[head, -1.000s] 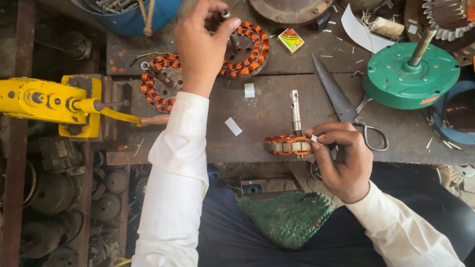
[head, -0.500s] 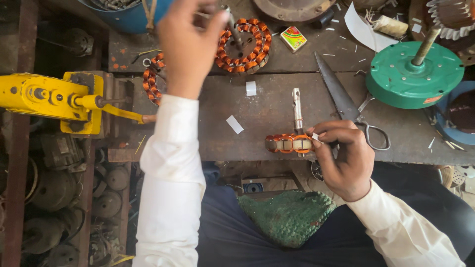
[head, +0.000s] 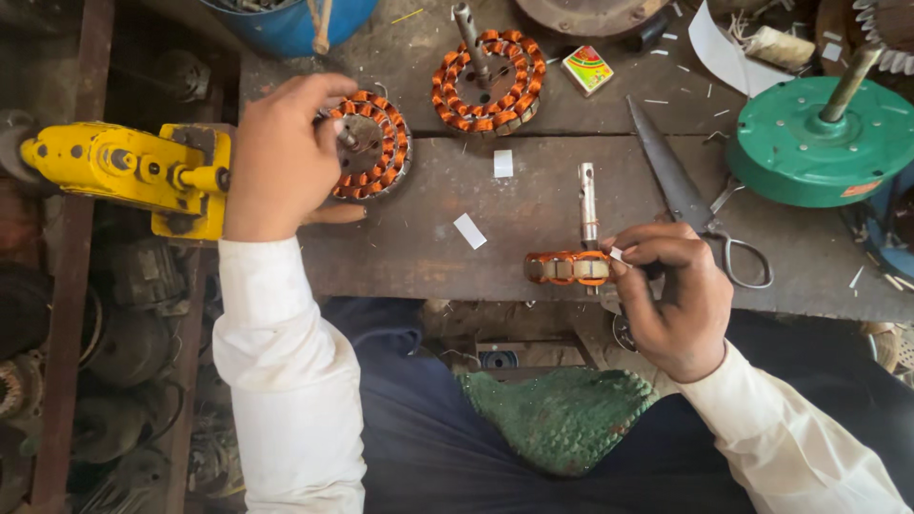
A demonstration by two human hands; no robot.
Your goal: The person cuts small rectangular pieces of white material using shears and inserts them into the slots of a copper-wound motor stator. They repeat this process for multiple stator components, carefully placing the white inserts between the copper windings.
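two wound stators are being handled — one [head: 369, 145] is gripped at its hub under the left hand [head: 286, 157], another [head: 568, 267] is pinched on edge by the right hand [head: 671, 295] near the bench's [head: 428, 238] edge; fingertips are partly hidden.

On the workbench [head: 419, 238], the left hand [head: 281, 157] rests on a wound stator [head: 373, 145] at the left, with a second stator [head: 487, 81] behind and to its right. The right hand [head: 676, 295] holds a third stator [head: 568, 267] on edge at the front, scissors [head: 681, 186] just beyond it. A motor housing [head: 824, 143] sits far right, a winding machine [head: 129, 169] far left.
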